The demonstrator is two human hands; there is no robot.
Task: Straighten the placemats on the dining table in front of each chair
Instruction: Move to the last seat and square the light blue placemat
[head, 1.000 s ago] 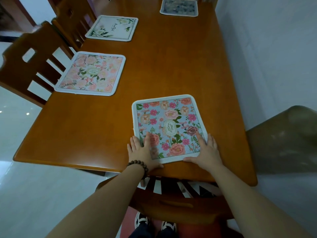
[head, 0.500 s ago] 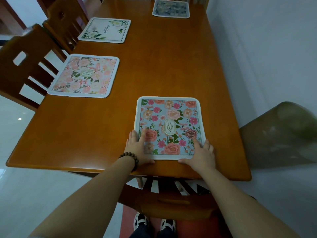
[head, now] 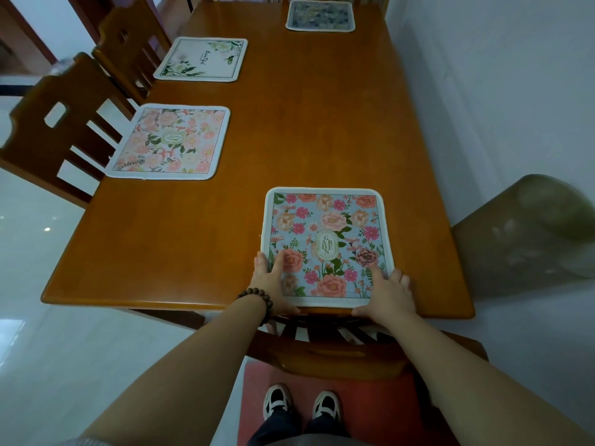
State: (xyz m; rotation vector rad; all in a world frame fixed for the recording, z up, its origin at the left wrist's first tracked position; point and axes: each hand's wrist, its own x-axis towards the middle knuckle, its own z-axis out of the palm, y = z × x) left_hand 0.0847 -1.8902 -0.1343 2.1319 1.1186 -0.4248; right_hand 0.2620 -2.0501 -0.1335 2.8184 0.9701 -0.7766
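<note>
A blue floral placemat (head: 325, 239) lies at the near end of the wooden dining table (head: 289, 130), square to the table's edge. My left hand (head: 270, 281) presses flat on its near left corner, thumb along the front edge. My right hand (head: 388, 294) presses on its near right corner. A pink floral placemat (head: 170, 143) lies at the left side before a chair. A white placemat with green leaves (head: 203, 59) lies farther along the left side. A dark blue-grey placemat (head: 320, 15) lies at the far end.
Two wooden chairs (head: 54, 130) stand along the left side. Another chair back (head: 325, 352) sits below the near edge, with my feet (head: 302, 403) on a red mat. A wall runs along the right, and a covered brown object (head: 531, 236) stands by it.
The blue placemat has turned from skewed to square with the table edge and slid toward the near edge. Both hands stayed on its near corners.
</note>
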